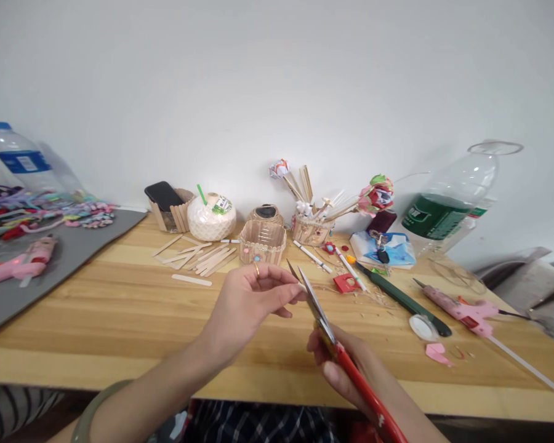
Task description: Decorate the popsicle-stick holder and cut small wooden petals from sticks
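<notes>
My right hand [357, 363] is wrapped round a pair of red-handled scissors [362, 387], whose parted blades point up and away from me. Between the thumb and fingertips of my left hand [252, 301] is a small pale piece [301, 287], mostly hidden by the fingers. Its visible end lies right by the scissor blades; whether they touch it I cannot tell. Just beyond my left hand stands a small box made of craft sticks [253, 253], decorated with little flowers. Loose craft sticks [212, 258] lie to its left, with a single stick [191, 280] nearer to me.
A wrapped coconut [211, 220], a stick-built phone holder [181, 216] and a stick-built pot [311, 231] line the wall. On the right lie a green-handled knife [401, 301], a pink glue gun [473, 314] and a bottle [443, 203]. Another glue gun [25, 263] rests on a grey mat [87, 246].
</notes>
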